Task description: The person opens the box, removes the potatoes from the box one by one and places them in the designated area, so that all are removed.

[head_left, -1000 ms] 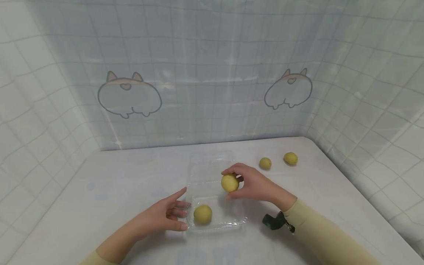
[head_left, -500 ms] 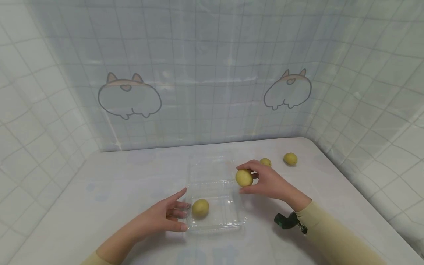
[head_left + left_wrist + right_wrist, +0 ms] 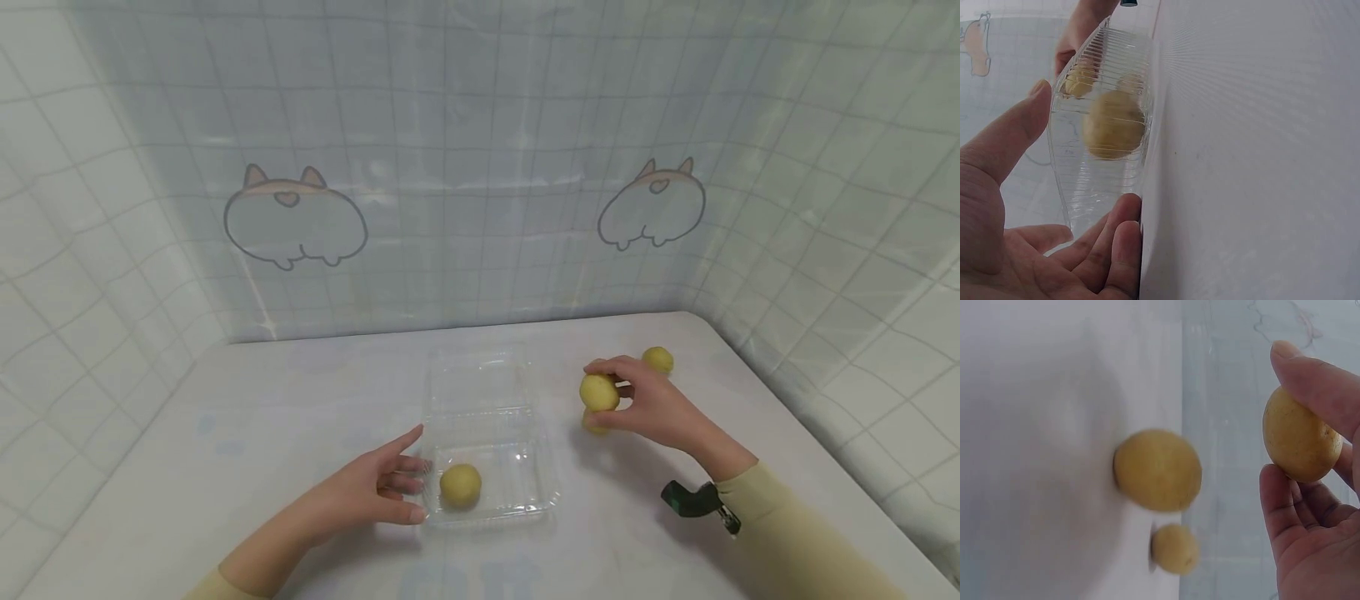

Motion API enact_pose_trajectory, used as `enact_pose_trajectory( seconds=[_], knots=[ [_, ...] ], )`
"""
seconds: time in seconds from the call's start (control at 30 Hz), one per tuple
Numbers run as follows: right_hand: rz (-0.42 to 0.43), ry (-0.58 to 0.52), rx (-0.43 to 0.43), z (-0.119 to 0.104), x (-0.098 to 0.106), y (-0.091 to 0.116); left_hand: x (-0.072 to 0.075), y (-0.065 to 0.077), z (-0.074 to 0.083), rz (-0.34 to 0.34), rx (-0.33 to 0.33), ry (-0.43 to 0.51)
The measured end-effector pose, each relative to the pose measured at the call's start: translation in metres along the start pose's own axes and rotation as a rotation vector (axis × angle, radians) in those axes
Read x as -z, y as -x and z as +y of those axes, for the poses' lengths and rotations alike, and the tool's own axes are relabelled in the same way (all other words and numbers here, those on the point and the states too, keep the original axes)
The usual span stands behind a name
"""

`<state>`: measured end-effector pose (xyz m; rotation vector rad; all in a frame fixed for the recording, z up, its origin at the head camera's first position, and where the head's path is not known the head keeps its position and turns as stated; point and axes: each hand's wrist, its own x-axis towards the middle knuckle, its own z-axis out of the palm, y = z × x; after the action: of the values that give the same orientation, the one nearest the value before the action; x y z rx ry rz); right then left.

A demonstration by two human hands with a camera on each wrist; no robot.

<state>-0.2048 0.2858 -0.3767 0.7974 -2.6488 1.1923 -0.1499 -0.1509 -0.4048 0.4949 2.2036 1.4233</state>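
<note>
A clear plastic clamshell box (image 3: 517, 500) lies open, its lid (image 3: 480, 379) folded back behind the base. One yellow potato (image 3: 460, 485) sits at the base's left side and shows through the ribbed wall (image 3: 1100, 181) in the left wrist view. My left hand (image 3: 375, 487) stands beside that wall, thumb and fingers spread, fingertips right at the plastic. To the right of the box, my right hand (image 3: 652, 408) grips another potato (image 3: 1300, 434) between thumb and fingertips, above the table. A further potato (image 3: 596, 422) shows just below it, partly hidden by the hand.
One more potato (image 3: 657, 360) rests at the back right of the table (image 3: 300, 400), partly behind my right hand in the head view. A tiled-pattern curtain (image 3: 480, 208) surrounds the table at the back and sides. A dark device (image 3: 693, 500) hangs at my right wrist.
My right hand has carried its potato rightward, away from above the box. The potato in the box has shifted slightly and come back. Another potato now shows below the right hand. My left hand stays put.
</note>
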Motion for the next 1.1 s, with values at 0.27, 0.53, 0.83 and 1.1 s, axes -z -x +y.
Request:
enact_pose_trajectory(
  seconds=[0.27,0.53,0.83,1.1],
  knots=[
    [0.054,0.081,-0.036,0.02,0.01,0.013,0.001,0.001,-0.002,0.0,-0.012,-0.005],
    [0.083,0.1,-0.1,0.034,0.019,0.023,0.002,0.0,-0.003,0.003,0.002,0.01],
    [0.096,0.092,-0.122,0.051,0.026,0.036,0.002,0.002,-0.003,0.008,-0.008,-0.008],
    [0.088,0.102,-0.186,0.059,0.027,0.043,0.005,0.001,-0.006,0.004,0.013,-0.022]
  ],
)
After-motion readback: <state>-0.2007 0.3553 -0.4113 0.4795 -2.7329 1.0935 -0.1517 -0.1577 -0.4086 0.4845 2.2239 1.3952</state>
